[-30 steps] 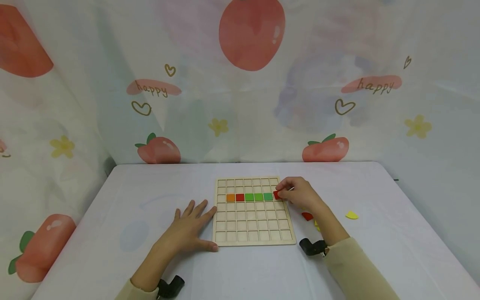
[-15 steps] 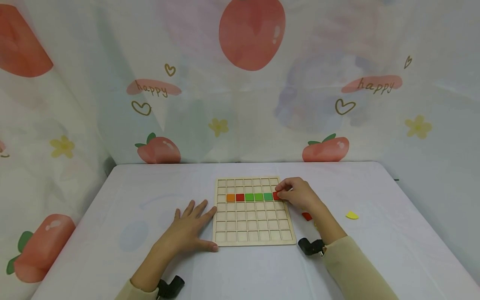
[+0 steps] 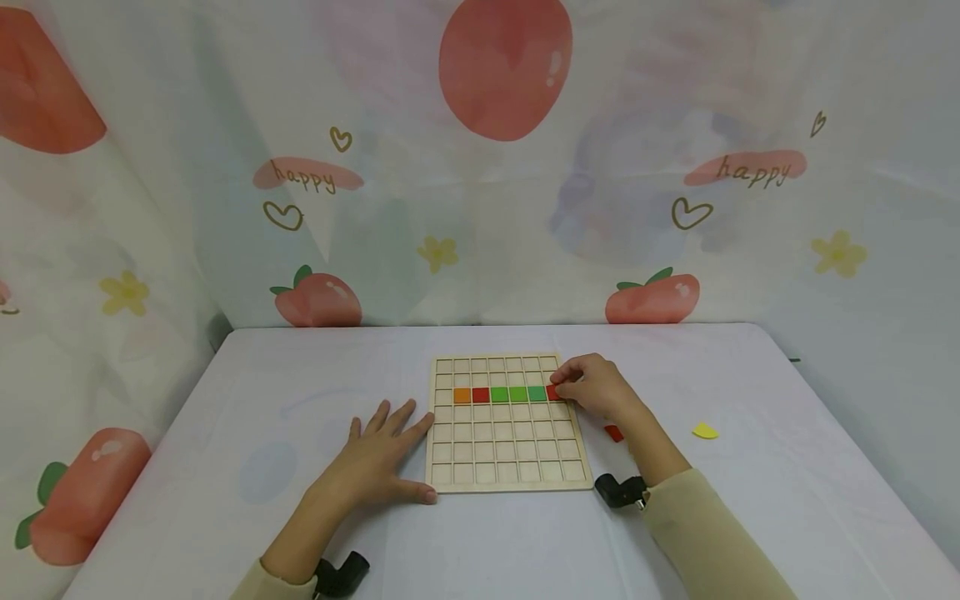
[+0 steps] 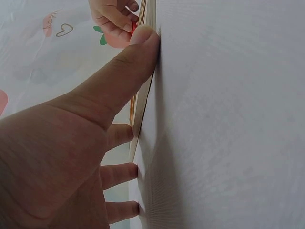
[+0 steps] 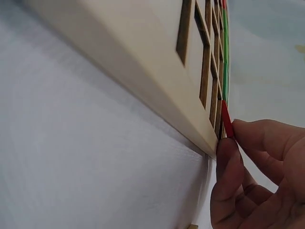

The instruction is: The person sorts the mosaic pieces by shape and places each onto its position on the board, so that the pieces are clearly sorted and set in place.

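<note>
A pale wooden grid board (image 3: 505,477) lies on the table, with a row of square tiles across it: orange, red, two light green and a darker green (image 3: 537,393). My right hand (image 3: 596,386) pinches a red tile (image 5: 227,119) between thumb and fingertips at the right end of that row. In the right wrist view this tile sits tilted, one edge down at the cell and the other raised in the fingers. My left hand (image 3: 378,458) lies with spread fingers against the board's left side, its thumb (image 4: 126,64) at the near left corner.
Right of the board, a red piece (image 3: 614,433) lies partly behind my right forearm. Further right is a yellow rounded piece (image 3: 705,431). A white cloth covers the table (image 3: 480,550), and a printed curtain (image 3: 480,208) hangs behind it.
The red tile has come slightly lower toward its cell. My right forearm has shifted a little left, covering the yellow pieces near the wrist. The left hand stays still.
</note>
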{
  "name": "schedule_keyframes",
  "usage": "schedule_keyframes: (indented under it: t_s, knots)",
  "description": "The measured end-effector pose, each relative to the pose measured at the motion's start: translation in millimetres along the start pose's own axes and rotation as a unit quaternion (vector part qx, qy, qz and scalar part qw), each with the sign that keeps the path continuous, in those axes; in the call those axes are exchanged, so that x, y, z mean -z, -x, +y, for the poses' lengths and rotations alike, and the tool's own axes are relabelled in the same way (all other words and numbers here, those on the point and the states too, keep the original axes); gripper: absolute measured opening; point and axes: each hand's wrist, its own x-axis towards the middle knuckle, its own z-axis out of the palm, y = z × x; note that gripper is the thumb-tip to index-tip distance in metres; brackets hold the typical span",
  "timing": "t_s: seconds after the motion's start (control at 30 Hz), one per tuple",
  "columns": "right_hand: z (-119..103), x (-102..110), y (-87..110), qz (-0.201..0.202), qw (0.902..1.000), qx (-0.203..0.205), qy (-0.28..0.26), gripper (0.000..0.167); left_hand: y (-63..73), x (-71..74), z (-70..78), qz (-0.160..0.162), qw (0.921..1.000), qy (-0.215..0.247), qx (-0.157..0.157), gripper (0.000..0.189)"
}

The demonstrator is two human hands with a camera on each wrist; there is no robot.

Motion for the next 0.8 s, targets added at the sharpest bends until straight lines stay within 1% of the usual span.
schedule_keyframes:
  t_s: [0.3, 0.53, 0.8]
  knots:
    - [-1.0, -2.0, -2.6, 0.000, 0.9999, -0.013, 0.009, 0.012, 0.2, 1.1, 2.0, -0.003, 1.0000, 0.003, 0.004, 0.108]
    - [0.2, -1.8, -5.5, 0.003, 0.9997, -0.023, 0.009, 0.012, 0.5, 2.2, 1.8, 0.000, 1.0000, 0.002, -0.001, 0.107]
    - [0.8, -0.5, -5.0, 0.002, 0.9997, -0.022, 0.003, 0.013, 0.1, 1.9, 2.6, -0.001, 1.0000, 0.004, 0.001, 0.107]
